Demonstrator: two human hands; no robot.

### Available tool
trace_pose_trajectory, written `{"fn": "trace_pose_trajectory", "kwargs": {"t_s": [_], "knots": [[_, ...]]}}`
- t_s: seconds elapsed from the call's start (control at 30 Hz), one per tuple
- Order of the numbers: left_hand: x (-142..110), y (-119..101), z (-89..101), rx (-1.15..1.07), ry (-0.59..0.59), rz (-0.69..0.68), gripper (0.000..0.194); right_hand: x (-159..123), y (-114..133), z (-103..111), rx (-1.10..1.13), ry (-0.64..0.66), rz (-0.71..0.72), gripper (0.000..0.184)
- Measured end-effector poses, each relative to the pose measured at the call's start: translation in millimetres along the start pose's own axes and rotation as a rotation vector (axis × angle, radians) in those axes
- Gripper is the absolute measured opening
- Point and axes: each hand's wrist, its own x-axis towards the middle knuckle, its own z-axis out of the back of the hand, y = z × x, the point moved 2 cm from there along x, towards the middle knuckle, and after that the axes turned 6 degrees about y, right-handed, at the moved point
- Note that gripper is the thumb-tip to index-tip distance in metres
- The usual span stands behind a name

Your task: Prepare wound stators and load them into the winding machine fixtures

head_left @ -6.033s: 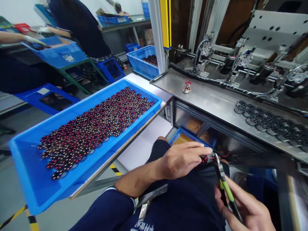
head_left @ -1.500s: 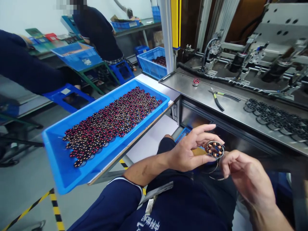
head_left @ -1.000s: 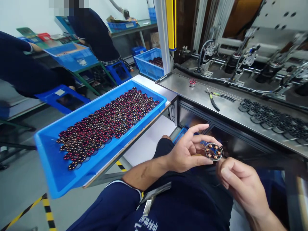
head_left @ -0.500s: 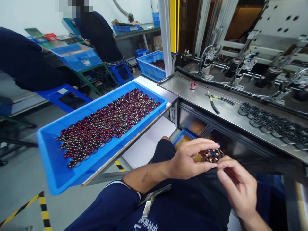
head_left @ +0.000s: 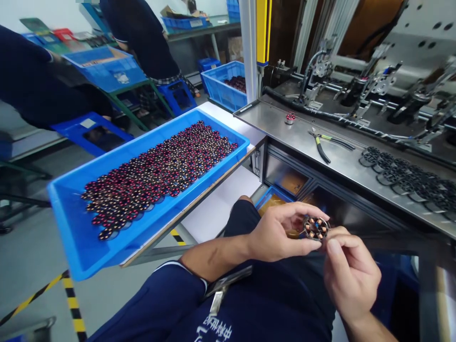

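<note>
Between the thumb and fingers of my left hand [head_left: 276, 232] is a small round motor stator [head_left: 316, 228] with copper windings on its inner poles. The stator is held over my lap, its open face turned up toward me. My right hand [head_left: 351, 268] is closed in a pinch at the stator's right edge, thumb against the index finger. Whatever lies between those fingertips is too small to make out; a thin wire may be there. On the metal bench lie cutting pliers [head_left: 322, 145] with black and green handles, and near them a single red-wound stator [head_left: 290, 118].
A blue tray [head_left: 76, 247] full of wound stators stands at my left. Rows of black stator cores [head_left: 402, 175] line the bench at right, before a winding machine [head_left: 377, 85]. Two co-workers [head_left: 138, 38] sit at the back left. Another blue crate [head_left: 223, 90] stands behind.
My right thumb and index finger have closed together at the stator's edge. My left hand still holds the stator, which has turned slightly. The view has shifted a little.
</note>
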Motion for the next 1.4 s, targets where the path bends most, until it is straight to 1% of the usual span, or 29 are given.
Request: {"fn": "trace_pose_trajectory", "kwargs": {"t_s": [0.03, 0.07, 0.13, 0.17, 0.23, 0.3, 0.37, 0.4, 0.5, 0.57, 0.6, 0.67, 0.73, 0.77, 0.8, 0.83, 0.93, 1.0, 1.1, 1.2, 1.23, 1.27, 1.33, 1.4], "knots": [[0.1, 2.8, -0.1, -0.076, 0.001, 0.045, 0.044, -0.4, -1.3, -0.4, -0.003, -0.008, -0.002, 0.01], [0.3, 4.9, 0.1, -0.117, -0.004, 0.062, 0.045, -0.6, -2.4, -0.4, -0.006, -0.013, -0.003, 0.009], [1.3, 6.7, 1.5, -0.08, -0.03, 0.027, 0.045, 0.2, -3.7, 0.9, -0.009, -0.018, -0.01, 0.009], [2.0, 6.1, 2.4, -0.009, -0.044, -0.021, 0.044, 1.2, -3.8, 1.9, -0.007, -0.016, -0.016, 0.007], [3.2, 2.4, 4.1, 0.181, -0.056, -0.161, 0.042, 4.1, -3.1, 3.5, 0.009, 0.006, -0.032, 0.003], [4.2, -2.2, 4.8, 0.336, -0.045, -0.3, 0.046, 7.2, -1.7, 2.9, 0.053, 0.045, -0.058, 0.005], [5.2, -5.0, 5.4, 0.389, -0.031, -0.376, 0.049, 9.2, -0.9, 0.2, 0.121, 0.049, -0.103, 0.002], [5.7, -5.3, 5.9, 0.383, -0.03, -0.384, 0.049, 9.5, -1.1, -1.5, 0.155, 0.025, -0.133, 0.006], [6.6, -3.7, 8.0, 0.332, -0.054, -0.361, 0.047, 7.9, -4.9, -7.2, 0.217, -0.061, -0.252, 0.015], [6.7, -2.4, 9.2, 0.316, -0.061, -0.34, 0.045, 7.0, -8.2, -9.4, 0.206, -0.067, -0.298, 0.017], [6.7, -2.1, 9.5, 0.322, -0.055, -0.335, 0.045, 7.3, -8.9, -9.1, 0.184, -0.068, -0.283, 0.015], [6.9, -2.9, 9.6, 0.354, -0.028, -0.345, 0.045, 9.1, -7.3, -6.1, 0.113, -0.077, -0.166, 0.009], [7.1, -4.4, 9.0, 0.384, 0.003, -0.368, 0.045, 11.5, -2.6, -2.1, 0.014, -0.074, -0.019, 0.017], [7.1, -5.0, 8.6, 0.39, 0.013, -0.375, 0.045, 12.5, -0.2, -0.4, -0.033, -0.071, 0.022, 0.016], [7.1, -5.3, 8.1, 0.39, 0.021, -0.378, 0.045, 13.4, 1.4, 1.0, -0.066, -0.071, 0.028, 0.011], [7.0, -5.0, 7.7, 0.385, 0.024, -0.373, 0.045, 14.1, 2.3, 1.9, -0.078, -0.076, 0.003, 0.004], [5.8, -2.2, 7.6, 0.319, 0.005, -0.342, 0.047, 14.3, -0.1, 2.5, 0.002, -0.114, -0.162, 0.016], [5.0, 0.6, 8.6, 0.241, -0.016, -0.302, 0.047, 13.2, -3.1, 1.7, 0.074, -0.122, -0.218, 0.019], [4.3, 3.3, 10.4, 0.149, -0.036, -0.232, 0.047, 10.4, -6.1, 1.3, 0.141, -0.088, -0.181, 0.009], [4.3, 3.4, 11.5, 0.106, -0.044, -0.201, 0.047, 6.8, -7.0, 1.6, 0.15, 0.001, -0.147, 0.012], [4.4, 3.3, 11.5, 0.096, -0.042, -0.198, 0.046, 5.7, -6.5, 2.1, 0.14, 0.011, -0.137, 0.009], [4.4, 3.3, 11.4, 0.091, -0.038, -0.198, 0.046, 4.7, -5.5, 2.9, 0.126, 0.002, -0.119, 0.005], [4.4, 3.3, 10.9, 0.097, -0.029, -0.204, 0.046, 2.9, -2.8, 4.7, 0.096, -0.043, -0.089, 0.008], [4.4, 3.2, 10.2, 0.13, -0.021, -0.219, 0.047, 1.2, 0.1, 6.1, 0.075, -0.081, -0.093, 0.011]]}}
